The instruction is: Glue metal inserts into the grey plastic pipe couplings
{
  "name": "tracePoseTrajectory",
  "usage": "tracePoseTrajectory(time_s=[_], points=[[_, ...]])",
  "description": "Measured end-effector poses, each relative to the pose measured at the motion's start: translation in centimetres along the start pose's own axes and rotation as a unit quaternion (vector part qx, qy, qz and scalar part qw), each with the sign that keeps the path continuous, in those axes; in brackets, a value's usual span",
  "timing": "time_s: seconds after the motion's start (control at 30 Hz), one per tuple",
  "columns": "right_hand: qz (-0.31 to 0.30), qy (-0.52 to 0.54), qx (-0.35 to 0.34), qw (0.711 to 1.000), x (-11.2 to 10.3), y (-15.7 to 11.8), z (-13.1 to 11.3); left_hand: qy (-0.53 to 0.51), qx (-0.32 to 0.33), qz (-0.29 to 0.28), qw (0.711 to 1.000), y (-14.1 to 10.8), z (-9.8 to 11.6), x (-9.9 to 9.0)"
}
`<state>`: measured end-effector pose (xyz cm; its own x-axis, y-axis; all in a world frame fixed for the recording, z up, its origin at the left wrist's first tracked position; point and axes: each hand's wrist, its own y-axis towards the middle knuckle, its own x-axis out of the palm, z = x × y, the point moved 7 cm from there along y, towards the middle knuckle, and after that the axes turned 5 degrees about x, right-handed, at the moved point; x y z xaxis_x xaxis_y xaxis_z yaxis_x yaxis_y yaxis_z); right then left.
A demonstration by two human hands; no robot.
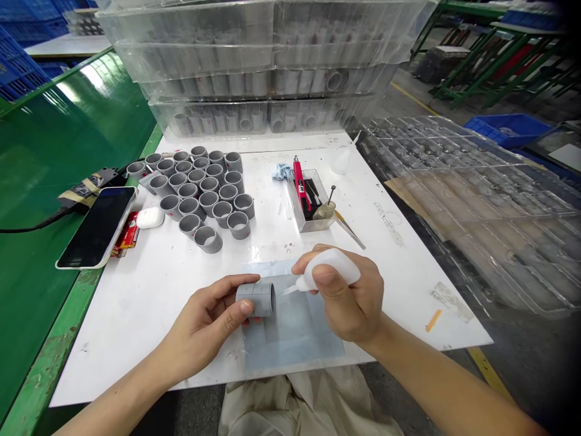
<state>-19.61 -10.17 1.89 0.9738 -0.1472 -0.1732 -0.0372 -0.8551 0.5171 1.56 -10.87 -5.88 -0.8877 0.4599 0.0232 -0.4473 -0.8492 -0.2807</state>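
At the left edge of the blue sheet (308,339) on the counter (408,284), a grey cylinder (255,298) is held on its side between the thumb and fingers of the left hand (220,318), while a white squeeze bottle (338,266) is gripped at the sheet's right side by the right hand (354,297), its nozzle pointed at the cylinder's open end. The cylinder is judged to be light, stiff and rather smooth, best taken by its outer wall with the rim left free; the bottle seems soft, so only gentle pressure should be applied around its body.
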Motion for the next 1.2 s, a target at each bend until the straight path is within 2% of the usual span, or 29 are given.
tracePoseTrajectory(time_s=[0.17, 0.53, 0.67, 0.87, 0.97, 1.2], points=[[0.025, -0.011, 0.001, 1.000, -0.2, 0.0, 0.1, 0.005, 0.003, 0.000, 1.000, -0.1, 0.1, -0.1], [0.078, 0.048, 0.007, 0.996, -1.4, -0.8, 0.7, 0.011, 0.010, 0.000, 1.000, -0.1, 0.1, -0.1], [0.109, 0.069, 0.007, 0.992, -2.3, -1.5, 0.9, -0.049, 0.020, -0.004, 0.999, -0.3, 0.2, 0.3], [0.069, 0.037, -0.019, 0.997, -1.5, -1.7, 0.0, -0.065, 0.063, 0.000, 0.996, -0.4, 0.6, 0.6], [0.076, 0.023, -0.017, 0.997, -1.3, -1.4, 0.0, -0.057, 0.077, -0.001, 0.995, -0.3, 0.6, 0.5], [0.057, -0.007, -0.025, 0.998, -0.5, -0.9, -0.6, -0.052, 0.063, -0.006, 0.997, -0.3, 0.5, 0.6]])
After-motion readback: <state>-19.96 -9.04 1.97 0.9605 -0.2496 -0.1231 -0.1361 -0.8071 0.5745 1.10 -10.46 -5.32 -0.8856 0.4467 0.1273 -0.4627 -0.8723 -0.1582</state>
